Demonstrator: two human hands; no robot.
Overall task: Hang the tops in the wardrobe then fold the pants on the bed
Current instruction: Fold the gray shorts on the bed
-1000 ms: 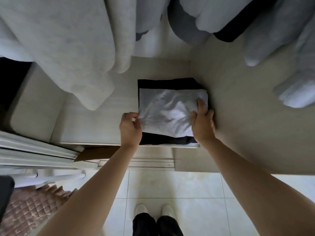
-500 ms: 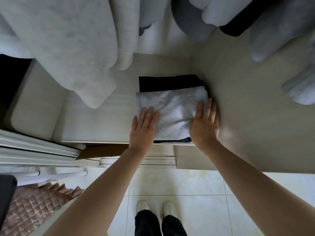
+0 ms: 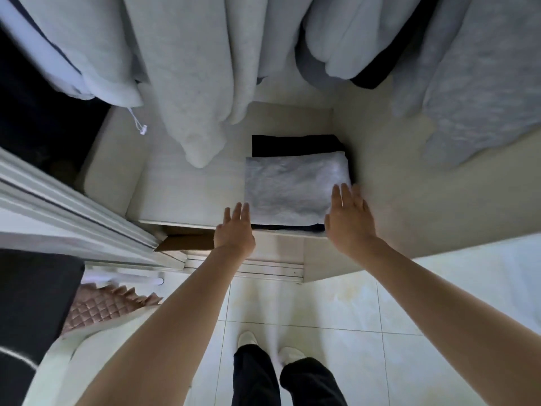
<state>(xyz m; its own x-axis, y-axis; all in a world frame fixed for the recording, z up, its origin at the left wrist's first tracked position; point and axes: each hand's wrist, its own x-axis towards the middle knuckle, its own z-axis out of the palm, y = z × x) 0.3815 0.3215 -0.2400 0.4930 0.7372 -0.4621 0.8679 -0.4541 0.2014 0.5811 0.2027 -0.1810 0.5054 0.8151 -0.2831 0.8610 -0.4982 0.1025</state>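
Note:
Folded light grey pants [image 3: 295, 186] lie on top of a folded black garment [image 3: 292, 143] on the wardrobe's pale shelf [image 3: 187, 189]. My left hand [image 3: 235, 227] hovers at the stack's near left corner with straight fingers, holding nothing. My right hand [image 3: 349, 218] is at the near right corner, fingers straight, and holds nothing; whether it touches the grey cloth I cannot tell. Several grey and white tops [image 3: 187, 68] hang above the shelf.
The wardrobe's side wall [image 3: 409, 186] stands right of the stack. A sliding door frame [image 3: 73, 212] runs along the left. A brown cardboard flap [image 3: 187, 241] sits under the shelf edge. A pink quilted bed cover [image 3: 105, 306] is at lower left, over the tiled floor [image 3: 322, 303].
Both hands have lifted off the grey pants and drawn back toward me with fingers straight. The folded stack stays in place on the shelf.

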